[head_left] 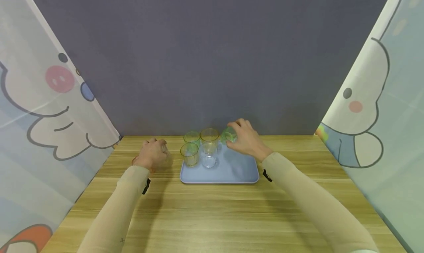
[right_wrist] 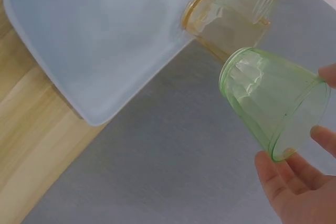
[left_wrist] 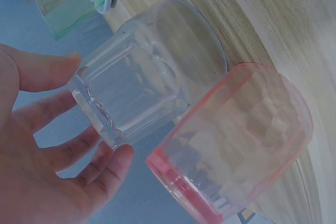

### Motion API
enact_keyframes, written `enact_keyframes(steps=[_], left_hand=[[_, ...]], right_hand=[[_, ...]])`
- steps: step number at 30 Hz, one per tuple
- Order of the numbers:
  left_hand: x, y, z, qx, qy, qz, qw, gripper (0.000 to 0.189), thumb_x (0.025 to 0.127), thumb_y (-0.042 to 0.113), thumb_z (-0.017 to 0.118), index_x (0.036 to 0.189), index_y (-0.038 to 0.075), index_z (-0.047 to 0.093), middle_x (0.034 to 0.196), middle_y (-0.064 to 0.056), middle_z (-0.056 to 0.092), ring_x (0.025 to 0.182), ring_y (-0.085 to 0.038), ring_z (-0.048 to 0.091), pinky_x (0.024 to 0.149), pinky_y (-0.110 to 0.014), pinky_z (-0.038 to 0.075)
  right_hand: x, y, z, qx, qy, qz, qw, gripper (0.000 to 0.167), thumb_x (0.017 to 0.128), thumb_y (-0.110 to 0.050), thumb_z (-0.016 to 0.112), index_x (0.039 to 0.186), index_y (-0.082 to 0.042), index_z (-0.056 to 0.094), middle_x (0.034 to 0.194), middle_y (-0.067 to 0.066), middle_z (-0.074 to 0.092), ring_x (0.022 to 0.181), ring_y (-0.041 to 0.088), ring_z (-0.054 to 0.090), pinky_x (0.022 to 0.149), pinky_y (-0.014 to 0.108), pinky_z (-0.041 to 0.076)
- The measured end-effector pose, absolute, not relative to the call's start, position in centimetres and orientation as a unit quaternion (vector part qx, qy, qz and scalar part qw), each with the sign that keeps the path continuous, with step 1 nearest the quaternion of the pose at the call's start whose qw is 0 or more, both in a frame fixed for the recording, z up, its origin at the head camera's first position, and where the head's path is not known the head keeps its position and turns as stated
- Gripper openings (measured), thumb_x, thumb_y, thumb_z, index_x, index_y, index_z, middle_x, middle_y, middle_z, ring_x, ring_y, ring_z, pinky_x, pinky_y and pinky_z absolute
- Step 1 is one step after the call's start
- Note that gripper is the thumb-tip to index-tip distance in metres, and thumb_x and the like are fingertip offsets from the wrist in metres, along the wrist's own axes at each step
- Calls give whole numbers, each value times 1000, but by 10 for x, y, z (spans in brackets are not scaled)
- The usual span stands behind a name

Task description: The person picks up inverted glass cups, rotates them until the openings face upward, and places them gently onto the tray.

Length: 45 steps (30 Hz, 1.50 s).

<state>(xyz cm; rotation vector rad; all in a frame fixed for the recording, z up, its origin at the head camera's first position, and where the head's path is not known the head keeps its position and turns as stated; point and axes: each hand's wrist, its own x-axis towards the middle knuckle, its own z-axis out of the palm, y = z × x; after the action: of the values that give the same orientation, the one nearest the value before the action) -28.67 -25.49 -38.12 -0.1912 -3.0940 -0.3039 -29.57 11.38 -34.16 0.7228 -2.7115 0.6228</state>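
Note:
My left hand [head_left: 152,153] pinches the base end of a clear glass [left_wrist: 152,72], which is upside down at the table's left. Beside it is a pink-tinted glass [left_wrist: 236,145], also base up and partly hidden behind the hand in the head view. Over the tray's far right part, my right hand [head_left: 245,137] grips a green-tinted glass [right_wrist: 273,98] by its rim, with the base pointing away from the fingers. On the blue tray [head_left: 232,172] stand an amber glass [head_left: 190,155], a second amber glass [head_left: 209,135], a green glass [head_left: 192,137] and a clear glass [head_left: 208,159].
The tray lies on a wood-grain table [head_left: 212,216], toward its back edge. A grey partition [head_left: 212,61] rises behind it. Cartoon-printed curtains [head_left: 39,98] hang at both sides.

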Motion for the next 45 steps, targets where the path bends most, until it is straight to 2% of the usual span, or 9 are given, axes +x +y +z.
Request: enact_keyframes(steps=[9, 23, 45], left_hand=[[-288, -256, -382, -56, -992, -109, 9, 54, 88, 16, 56, 139, 0, 58, 137, -33, 50, 117, -59, 44, 93, -63, 44], [-287, -252, -379, -41, -993, -112, -1, 54, 89, 16, 57, 141, 2, 57, 137, -32, 49, 118, -58, 43, 87, -63, 49], [-287, -252, -382, -40, -992, -119, 4, 53, 89, 14, 52, 141, 1, 57, 138, -33, 49, 118, -59, 42, 88, -62, 48]], right_hand=[[-307, 113, -347, 233, -938, 224, 123, 62, 86, -34, 68, 143, -13, 55, 131, 14, 49, 115, 30, 46, 80, 49, 50], [-325, 105, -354, 207, -948, 218, 100, 66, 86, -36, 67, 146, -14, 52, 135, 15, 48, 117, 31, 44, 85, 50, 49], [-344, 94, -375, 172, -961, 207, 60, 72, 84, -37, 68, 148, -11, 50, 141, 18, 45, 128, 35, 41, 96, 54, 47]])
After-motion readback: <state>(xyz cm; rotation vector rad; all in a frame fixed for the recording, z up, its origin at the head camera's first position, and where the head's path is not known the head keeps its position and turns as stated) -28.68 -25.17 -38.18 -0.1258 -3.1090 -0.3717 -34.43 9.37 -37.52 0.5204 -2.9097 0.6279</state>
